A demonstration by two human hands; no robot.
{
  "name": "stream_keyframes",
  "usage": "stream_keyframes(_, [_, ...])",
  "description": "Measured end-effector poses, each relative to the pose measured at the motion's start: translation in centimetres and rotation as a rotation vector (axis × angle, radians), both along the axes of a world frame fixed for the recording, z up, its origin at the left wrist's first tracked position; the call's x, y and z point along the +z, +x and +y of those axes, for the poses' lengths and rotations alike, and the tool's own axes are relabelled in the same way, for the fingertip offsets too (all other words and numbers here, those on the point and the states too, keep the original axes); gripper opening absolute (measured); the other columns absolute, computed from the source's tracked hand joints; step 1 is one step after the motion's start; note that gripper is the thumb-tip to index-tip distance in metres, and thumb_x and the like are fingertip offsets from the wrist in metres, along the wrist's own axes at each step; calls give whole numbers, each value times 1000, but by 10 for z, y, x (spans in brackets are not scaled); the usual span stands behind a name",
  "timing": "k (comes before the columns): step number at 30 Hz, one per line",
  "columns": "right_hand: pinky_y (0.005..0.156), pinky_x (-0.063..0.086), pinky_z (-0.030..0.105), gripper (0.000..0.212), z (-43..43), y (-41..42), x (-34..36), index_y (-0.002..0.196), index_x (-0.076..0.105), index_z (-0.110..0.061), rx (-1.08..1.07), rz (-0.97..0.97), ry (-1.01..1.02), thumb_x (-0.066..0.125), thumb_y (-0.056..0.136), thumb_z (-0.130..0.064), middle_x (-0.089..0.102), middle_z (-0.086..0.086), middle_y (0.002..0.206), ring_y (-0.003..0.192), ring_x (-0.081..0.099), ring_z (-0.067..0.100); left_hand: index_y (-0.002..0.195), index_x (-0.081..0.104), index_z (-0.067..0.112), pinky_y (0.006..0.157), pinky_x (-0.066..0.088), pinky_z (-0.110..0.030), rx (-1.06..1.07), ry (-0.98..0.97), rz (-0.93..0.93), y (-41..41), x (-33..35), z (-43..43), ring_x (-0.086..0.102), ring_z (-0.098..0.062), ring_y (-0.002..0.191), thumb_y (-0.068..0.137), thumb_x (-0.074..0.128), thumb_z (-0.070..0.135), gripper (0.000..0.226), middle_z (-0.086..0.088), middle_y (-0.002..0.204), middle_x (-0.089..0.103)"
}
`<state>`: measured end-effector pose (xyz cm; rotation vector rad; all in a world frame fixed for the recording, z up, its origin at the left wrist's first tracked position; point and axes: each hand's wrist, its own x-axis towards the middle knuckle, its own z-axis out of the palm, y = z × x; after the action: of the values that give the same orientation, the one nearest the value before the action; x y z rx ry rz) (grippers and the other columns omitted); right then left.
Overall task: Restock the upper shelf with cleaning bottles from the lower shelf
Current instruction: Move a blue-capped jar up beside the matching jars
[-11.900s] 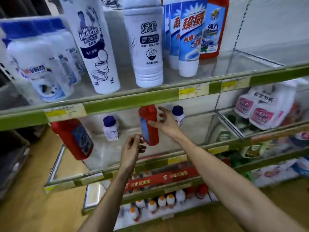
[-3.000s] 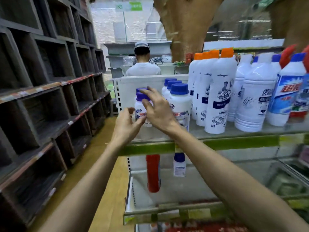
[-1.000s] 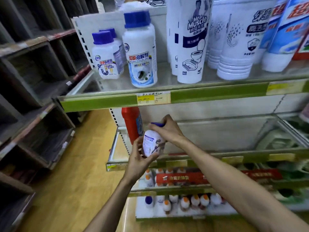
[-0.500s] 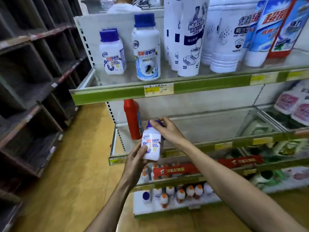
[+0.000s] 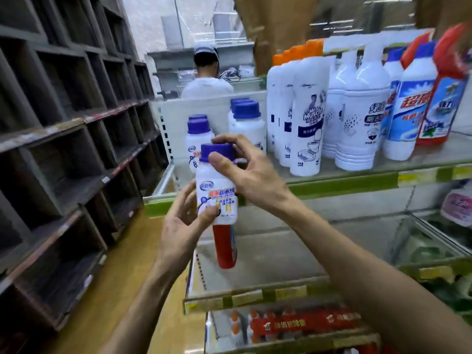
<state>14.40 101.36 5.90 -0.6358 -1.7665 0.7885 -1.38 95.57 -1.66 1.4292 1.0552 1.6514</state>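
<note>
Right now both hands hold one small white bottle with a purple cap, upright, in front of the green edge of the upper shelf. The left hand grips it low down, thumb pressed across the printed label and fingers curled behind the body. The right hand is closed around the top, thumb on the front of the cap and fingertips hooked over it from behind. The bottle's base hangs level with the shelf edge, not resting on anything.

Just behind it on the upper shelf stand more small purple-capped bottles of the same kind, and beside those, to the right, a row of slightly larger blue-capped ones. Further right come tall white bottles with orange caps (one label reads "Mr Muscle"), then plain white ribbed bottles, then blue-labelled bottles and a red one at the far side.

Directly under the held bottle, a red bottle stands on the glass lower shelf, its top hidden behind the white bottle. Dark, bare wooden racks line the left side of the aisle. Beyond the shelving a person in a white top and cap stands facing away.
</note>
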Motion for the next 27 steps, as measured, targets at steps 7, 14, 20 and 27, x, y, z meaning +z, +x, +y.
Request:
stream_keyframes(7, [98,50,37,33,49,-48,65,126,60,-13,-115,-218,137,64,96,-25,70,9,118,107,65,21,125,62,22,89,57,-31,31,3,277,-43,75,52,72,-12,103,80,75,25,47,2,114,76])
stream_keyframes(14, [89,44,24,35,68,-62,44,128,58,-12,-160,-249,42,64,96,-22,68,9,125,111,64,22,122,63,21,79,57,-28,166,-79,311,-59,77,81,72,-5,81,85,75,12,40,-8,101,75])
stream_keyframes(20, [98,50,35,36,75,-71,35,128,56,-11,-181,-221,43,65,95,-22,68,12,124,110,64,25,119,59,22,65,51,-7,212,-47,368,-54,75,84,70,5,85,87,74,8,38,2,100,71])
stream_keyframes(27, [100,40,20,45,73,-68,27,137,51,-11,-203,-222,102,64,96,-24,61,12,134,118,59,22,133,57,13,79,53,-13,360,-6,353,-43,67,74,65,-2,98,87,75,22,50,-2,120,66])
